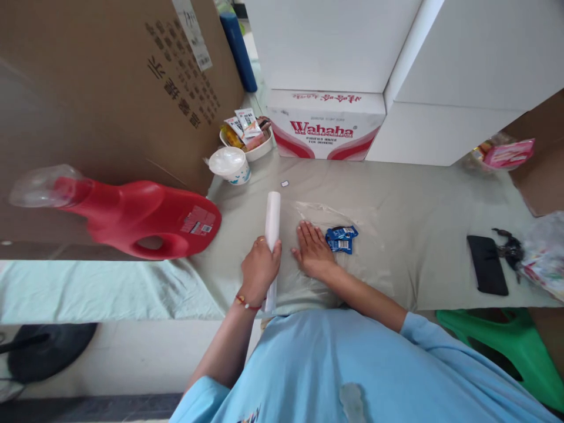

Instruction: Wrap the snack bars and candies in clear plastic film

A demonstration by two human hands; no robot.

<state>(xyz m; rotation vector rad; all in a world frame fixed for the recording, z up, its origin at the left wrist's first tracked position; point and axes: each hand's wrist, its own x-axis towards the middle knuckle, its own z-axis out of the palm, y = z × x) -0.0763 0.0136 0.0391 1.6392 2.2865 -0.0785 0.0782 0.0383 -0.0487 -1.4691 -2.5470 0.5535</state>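
1. Left of the frame's centre, the left hand (259,264) has its fingers closed round the middle of a white roll (273,211), which lies lengthwise, one end toward the top of the frame.
2. Near the centre, the right hand (315,249) lies palm down, fingers straight and close together, gripping nothing; it rests on a clear plastic sheet (370,264) spread on the cloth-covered bench (423,194).
3. Blue packets (340,239) sit on that sheet, just right of the right hand's fingers.
4. At the left of the frame, a red jug (132,214) lies beside a large brown carton (110,100).
5. At upper centre stand a lidded white tub (230,165) and a Wahaha box (326,126).
6. At the right edge, a black phone (487,264) lies next to some keys (511,251).
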